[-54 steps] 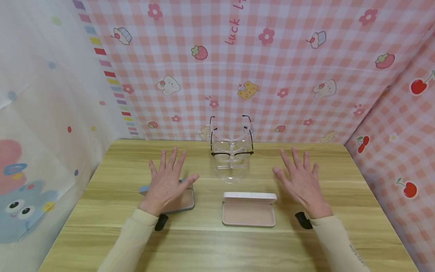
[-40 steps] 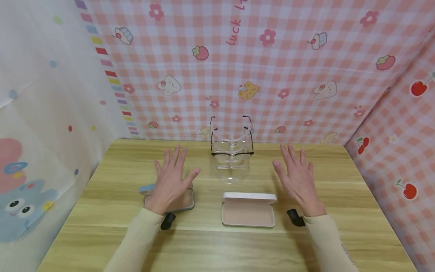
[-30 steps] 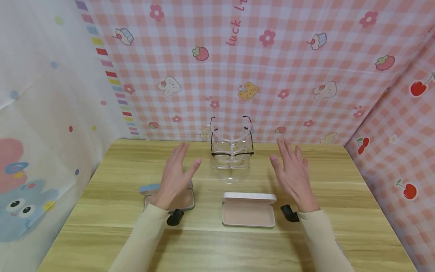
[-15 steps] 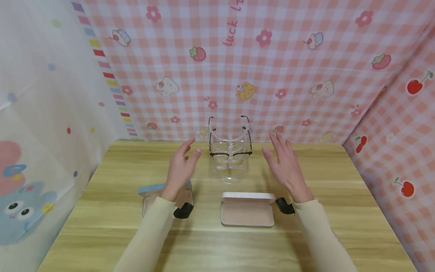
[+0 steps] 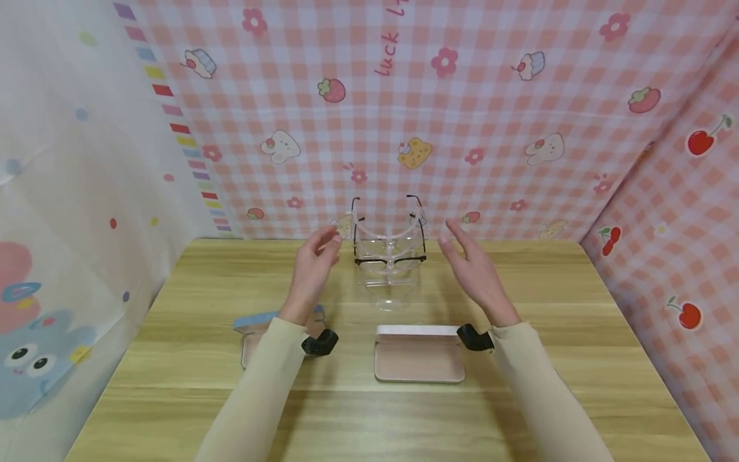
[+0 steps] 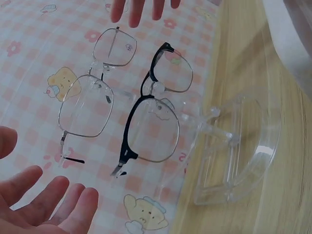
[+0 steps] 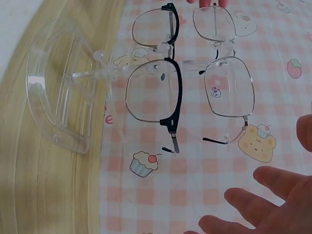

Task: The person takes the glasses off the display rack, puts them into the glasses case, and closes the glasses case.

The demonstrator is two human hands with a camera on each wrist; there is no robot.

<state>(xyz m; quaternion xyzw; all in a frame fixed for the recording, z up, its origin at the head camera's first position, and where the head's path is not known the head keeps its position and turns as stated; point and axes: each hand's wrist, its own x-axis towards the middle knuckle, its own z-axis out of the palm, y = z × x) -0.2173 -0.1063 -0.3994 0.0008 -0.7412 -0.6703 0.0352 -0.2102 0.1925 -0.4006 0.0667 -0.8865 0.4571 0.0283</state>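
Two pairs of glasses sit one above the other on a clear plastic display stand [image 5: 388, 305] at the back of the table. The lower pair, half-rimmed glasses [image 5: 407, 260], has black brow bars. The upper pair, thin metal-rimmed glasses [image 7: 229, 87], shows a small sticker on one lens. My left hand [image 5: 312, 273] is raised just left of the stand, fingers loosely bent, touching nothing. On the other side, my right hand [image 5: 476, 276] is held up with relaxed fingers, apart from the glasses. Both palms face the stand.
A white glasses case [image 5: 419, 366] lies unfolded in front of the stand, its lining pinkish. A blue glasses case [image 5: 254, 321], also unfolded, is partly hidden under my left forearm. Behind the wooden table [image 5: 369, 417] hangs a pink checked cloth [image 5: 369, 115].
Both hands have moved inward and forward from spread-out positions toward the two sides of the stand, turning from palms down to palms facing each other. Glasses and cases have stayed put.
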